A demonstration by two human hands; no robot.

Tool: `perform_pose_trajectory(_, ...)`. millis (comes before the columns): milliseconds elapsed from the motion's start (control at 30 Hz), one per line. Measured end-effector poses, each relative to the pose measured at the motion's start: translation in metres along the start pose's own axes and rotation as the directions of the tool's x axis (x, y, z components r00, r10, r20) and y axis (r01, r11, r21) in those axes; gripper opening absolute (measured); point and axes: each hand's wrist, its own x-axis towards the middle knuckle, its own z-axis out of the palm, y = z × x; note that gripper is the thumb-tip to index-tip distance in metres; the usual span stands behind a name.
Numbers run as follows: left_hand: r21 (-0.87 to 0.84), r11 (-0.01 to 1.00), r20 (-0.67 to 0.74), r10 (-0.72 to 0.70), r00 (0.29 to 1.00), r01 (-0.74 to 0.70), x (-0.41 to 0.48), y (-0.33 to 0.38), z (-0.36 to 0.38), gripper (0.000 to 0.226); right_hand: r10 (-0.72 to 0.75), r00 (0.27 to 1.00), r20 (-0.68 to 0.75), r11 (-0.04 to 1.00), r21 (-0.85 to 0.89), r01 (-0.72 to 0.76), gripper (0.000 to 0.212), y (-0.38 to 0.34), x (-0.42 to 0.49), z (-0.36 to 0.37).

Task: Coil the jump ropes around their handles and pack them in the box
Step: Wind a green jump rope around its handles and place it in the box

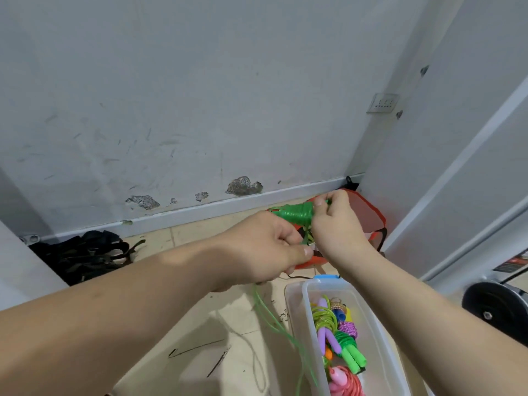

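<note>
I hold a green jump rope (294, 214) up in front of me, its cord wound in tight turns round the handles. My right hand (337, 224) grips the right end of the bundle with curled fingers. My left hand (263, 250) pinches the cord just below the coil. The loose green cord (274, 321) hangs from my left hand down to the floor. Below, at the right, a clear plastic box (297, 310) holds several coiled ropes: purple, green, pink and orange.
A red bag (368, 212) sits in the corner behind my hands. Black straps (83, 252) lie at the foot of the wall on the left. A black wheel (497, 307) stands at the right edge. The box stands on a tiled floor.
</note>
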Motion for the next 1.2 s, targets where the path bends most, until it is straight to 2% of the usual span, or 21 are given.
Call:
perform_pose_trajectory(33,0.02,1.0,-0.015,0.018,1.0,-0.018,-0.001,0.004,-0.001,0.036,-0.02,1.0,0.019,0.999,-0.038,0.02,0.016,0.0,-0.001,-0.002)
perform_pose_trajectory(100,0.093,0.993,-0.142,0.084,0.986,-0.071,0.0,0.007,-0.013,0.029,-0.07,0.996,0.054,0.994,-0.083,0.074,0.01,-0.001,-0.002,-0.005)
perform_pose_trajectory(200,0.161,0.972,-0.312,0.214,0.926,-0.17,0.0,0.007,-0.041,0.013,-0.174,0.971,0.163,0.979,-0.08,0.189,0.009,-0.007,-0.008,-0.011)
perform_pose_trajectory(300,0.021,0.973,-0.37,0.22,0.903,-0.229,-0.003,0.003,-0.056,0.007,-0.272,0.91,0.312,0.953,-0.045,0.3,0.011,-0.016,-0.013,-0.015)
perform_pose_trajectory(367,-0.123,0.975,-0.379,0.126,0.917,-0.185,-0.001,-0.002,-0.062,0.013,-0.315,0.875,0.366,0.942,0.012,0.334,0.013,-0.022,-0.016,-0.015)
perform_pose_trajectory(400,-0.187,0.974,-0.358,0.056,0.932,-0.13,-0.001,-0.005,-0.065,0.016,-0.324,0.867,0.379,0.944,0.067,0.323,0.014,-0.026,-0.017,-0.016)
perform_pose_trajectory(467,-0.309,0.95,-0.247,-0.034,0.968,-0.045,0.0,-0.013,-0.07,0.02,-0.292,0.871,0.394,0.947,0.245,0.206,0.016,-0.034,-0.022,-0.017)
perform_pose_trajectory(567,-0.493,0.87,-0.148,-0.072,0.986,-0.011,0.006,-0.023,-0.065,0.005,-0.189,0.915,0.357,0.865,0.502,-0.017,0.016,-0.042,-0.03,-0.018)
perform_pose_trajectory(633,-0.452,0.892,-0.127,-0.082,0.988,0.016,0.009,-0.027,-0.055,0.013,-0.093,0.956,0.277,0.809,0.58,-0.089,0.015,-0.044,-0.031,-0.015)
perform_pose_trajectory(700,-0.257,0.966,-0.098,-0.054,0.994,0.027,0.007,-0.023,-0.039,0.02,0.012,0.983,0.183,0.79,0.601,-0.122,0.014,-0.041,-0.027,-0.011)
perform_pose_trajectory(733,-0.151,0.988,-0.076,-0.033,0.997,0.022,0.006,-0.018,-0.03,0.021,0.042,0.992,0.121,0.799,0.592,-0.106,0.013,-0.037,-0.023,-0.009)
perform_pose_trajectory(767,-0.082,0.997,-0.06,-0.015,0.998,0.01,0.004,-0.012,-0.022,0.022,0.032,0.999,0.037,0.851,0.524,-0.047,0.012,-0.031,-0.019,-0.008)
perform_pose_trajectory(833,-0.06,0.998,-0.065,0.024,0.998,-0.028,0.001,0.0,-0.016,0.024,-0.099,0.99,-0.104,0.966,0.228,0.12,0.008,-0.019,-0.011,-0.01)
perform_pose_trajectory(867,-0.043,0.998,-0.079,0.045,0.996,-0.048,-0.001,0.005,-0.019,0.025,-0.16,0.978,-0.135,0.98,0.099,0.174,0.006,-0.015,-0.007,-0.012)
perform_pose_trajectory(933,0.071,0.993,-0.111,0.101,0.989,-0.093,-0.003,0.013,-0.03,0.025,-0.208,0.972,-0.109,0.977,-0.073,0.2,0.004,-0.008,-0.004,-0.016)
perform_pose_trajectory(1000,0.153,0.979,-0.168,0.163,0.972,-0.137,-0.004,0.013,-0.042,0.023,-0.227,0.974,-0.005,0.958,-0.179,0.222,0.005,-0.005,-0.004,-0.018)
perform_pose_trajectory(1100,0.164,0.968,-0.282,0.231,0.931,-0.191,-0.005,0.012,-0.052,0.022,-0.317,0.926,0.203,0.921,-0.168,0.352,0.008,-0.013,-0.01,-0.019)
perform_pose_trajectory(1133,0.157,0.968,-0.315,0.235,0.92,-0.194,-0.004,0.01,-0.056,0.02,-0.331,0.908,0.259,0.925,-0.102,0.366,0.011,-0.018,-0.014,-0.019)
perform_pose_trajectory(1200,0.046,0.985,-0.362,0.172,0.916,-0.167,-0.001,0.005,-0.064,0.015,-0.319,0.887,0.333,0.948,0.125,0.294,0.014,-0.027,-0.02,-0.023)
